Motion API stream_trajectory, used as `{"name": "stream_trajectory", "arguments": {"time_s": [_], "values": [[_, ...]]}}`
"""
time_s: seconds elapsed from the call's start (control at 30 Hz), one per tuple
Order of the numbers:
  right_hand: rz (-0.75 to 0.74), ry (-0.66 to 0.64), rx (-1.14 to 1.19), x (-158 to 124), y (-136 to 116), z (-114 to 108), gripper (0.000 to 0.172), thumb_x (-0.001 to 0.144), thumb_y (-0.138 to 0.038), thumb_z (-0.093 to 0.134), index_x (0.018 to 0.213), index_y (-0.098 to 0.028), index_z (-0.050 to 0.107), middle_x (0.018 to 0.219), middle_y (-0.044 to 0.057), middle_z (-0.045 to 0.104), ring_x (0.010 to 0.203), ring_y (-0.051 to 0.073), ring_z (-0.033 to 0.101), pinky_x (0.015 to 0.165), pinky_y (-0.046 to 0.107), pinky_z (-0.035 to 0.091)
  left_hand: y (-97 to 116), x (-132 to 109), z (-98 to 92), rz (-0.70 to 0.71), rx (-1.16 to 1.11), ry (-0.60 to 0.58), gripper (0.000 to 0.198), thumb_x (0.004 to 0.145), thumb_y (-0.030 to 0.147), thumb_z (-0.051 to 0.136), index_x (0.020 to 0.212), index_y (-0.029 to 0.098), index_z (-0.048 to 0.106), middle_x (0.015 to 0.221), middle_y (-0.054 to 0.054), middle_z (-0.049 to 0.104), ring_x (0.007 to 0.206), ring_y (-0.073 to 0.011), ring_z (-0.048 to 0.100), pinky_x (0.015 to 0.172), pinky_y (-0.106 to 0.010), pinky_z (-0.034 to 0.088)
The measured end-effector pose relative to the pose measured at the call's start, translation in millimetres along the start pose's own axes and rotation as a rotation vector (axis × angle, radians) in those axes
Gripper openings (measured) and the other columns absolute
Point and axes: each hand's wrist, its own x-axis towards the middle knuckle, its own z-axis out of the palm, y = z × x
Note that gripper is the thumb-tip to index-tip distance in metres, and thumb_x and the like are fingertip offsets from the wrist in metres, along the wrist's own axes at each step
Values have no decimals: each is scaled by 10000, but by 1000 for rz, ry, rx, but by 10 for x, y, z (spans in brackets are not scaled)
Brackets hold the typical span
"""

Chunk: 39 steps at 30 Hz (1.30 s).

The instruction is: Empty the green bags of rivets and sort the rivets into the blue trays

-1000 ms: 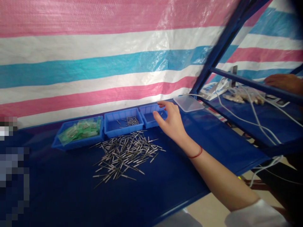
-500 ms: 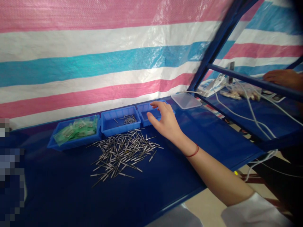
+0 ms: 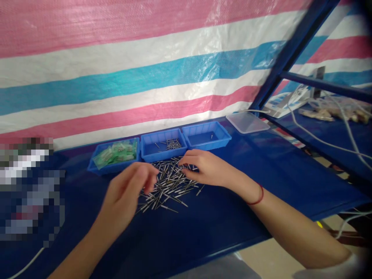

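Observation:
A heap of blind rivets [image 3: 171,182] lies loose on the blue table in front of three blue bins. My left hand [image 3: 130,190] hovers over the left side of the heap, fingers loosely bent, nothing seen in them. Over the heap's right side, my right hand [image 3: 206,166] has its thumb and fingers apart around a gap; I cannot tell whether the fingertips touch the rivets. The middle bin [image 3: 148,157] holds a small group of rivets. In the left bin [image 3: 113,167] are green-tinted plastic bags [image 3: 117,153] with rivets inside. A tiny piece sits in the right bin [image 3: 203,145].
A clear plastic lid [image 3: 247,122] lies right of the bins. Striped sheeting [image 3: 145,85] hangs behind the table [image 3: 162,244]. At the right, a blue metal frame [image 3: 325,83] separates another surface with white cables [image 3: 310,139] and bagged items [image 3: 322,112].
My right hand has left the right bin and come down to the rivet heap. My left hand has entered over the heap's left side. The view has shifted, moving the bins rightward.

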Motion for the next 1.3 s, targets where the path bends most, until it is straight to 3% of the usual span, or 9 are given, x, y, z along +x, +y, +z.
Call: {"name": "stream_trajectory", "arguments": {"time_s": [0.1,0.3,0.47,0.57,0.7,0.83,1.03,1.3], "values": [[9,-29,-116,5,23,157,106,850,-195,562,825,-177,664,838,71,631,794,185,574,735,341,435,-248,127,146,8,227,-144,244,905,350,517,871,178,687,731,-14,676,606,-121,580,551,-223,460],[19,20,-74,19,43,225,142,881,-145,507,806,-180,622,788,58,610,769,180,547,715,327,423,-620,133,208,181,504,-127,188,895,271,524,991,188,663,861,-48,687,776,-159,616,748,-279,493],[200,178,284,37,-66,236,117,890,-215,510,825,-183,603,767,20,613,676,133,540,628,271,428,-570,62,174,147,450,-56,232,833,313,637,1031,194,655,882,-41,700,778,-164,627,781,-300,502],[291,172,504,43,-163,293,157,893,-305,523,840,-184,608,716,1,599,607,117,517,552,248,416,-503,30,201,82,330,-6,164,850,315,617,959,207,675,848,-16,707,727,-143,631,720,-259,505],[307,134,642,37,-251,362,193,887,-347,540,833,-177,613,727,4,603,620,113,513,553,242,421,-469,-25,224,13,224,54,148,862,318,593,896,204,680,853,-12,715,732,-140,641,678,-233,494],[318,103,698,24,-292,400,205,887,-370,542,857,-180,613,689,-9,560,576,103,466,511,235,386,-465,-53,217,-21,187,79,149,848,320,610,907,202,680,842,-10,712,740,-144,645,668,-233,492],[297,115,680,26,-339,431,176,881,-342,550,886,-186,633,791,22,617,671,130,529,583,262,429,-409,-38,201,3,214,70,127,854,292,596,860,203,686,809,-2,717,703,-137,642,663,-227,500],[244,343,542,-1,-362,372,86,862,-284,586,889,-211,621,785,16,626,635,123,518,565,270,417,-440,-31,201,44,248,53,109,857,278,602,880,203,677,822,-10,704,702,-135,629,683,-232,497]]}}
